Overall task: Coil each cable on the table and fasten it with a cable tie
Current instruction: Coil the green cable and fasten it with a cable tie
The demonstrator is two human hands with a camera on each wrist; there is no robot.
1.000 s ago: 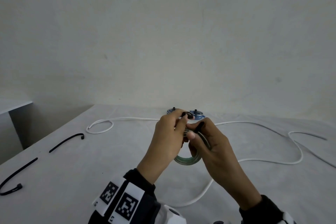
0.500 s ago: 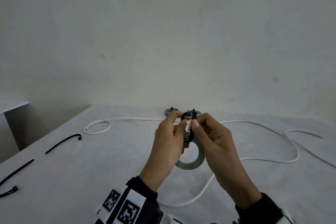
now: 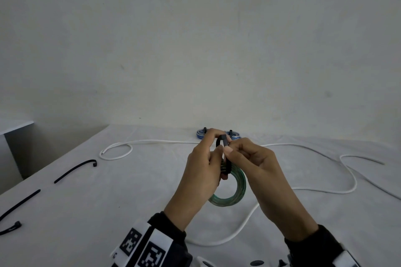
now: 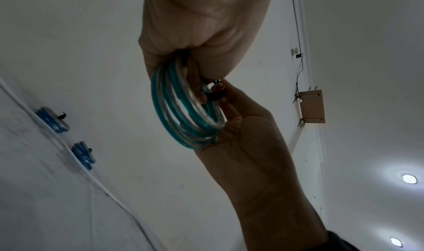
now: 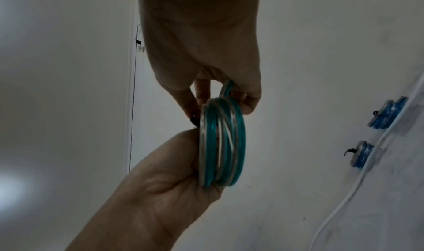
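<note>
A green and clear cable coil [image 3: 230, 199] is held upright above the table between both hands. My left hand [image 3: 217, 147] grips its top left side, fingers curled round the strands. A black cable tie [image 3: 222, 139] wraps the coil's top and arches into a small loop above it. My right hand [image 3: 227, 150] pinches the tie between thumb and forefinger. The left wrist view shows the coil [image 4: 183, 118] with the tie's black head [image 4: 215, 96] at the right hand's fingertips. Seen from the right wrist, the coil [image 5: 220, 146] is edge-on against the left palm.
A long loose white cable [image 3: 152, 141] snakes across the table [image 3: 108, 212] behind and beneath the hands. Two tied blue coils [image 3: 200, 133] [image 3: 234, 134] lie at the back. Spare black cable ties [image 3: 73, 171] [image 3: 19, 204] lie on the left near the table edge.
My right hand has shifted from the side of the coil up to its top and now pinches the tie. The tie's loop stands clearer above the coil.
</note>
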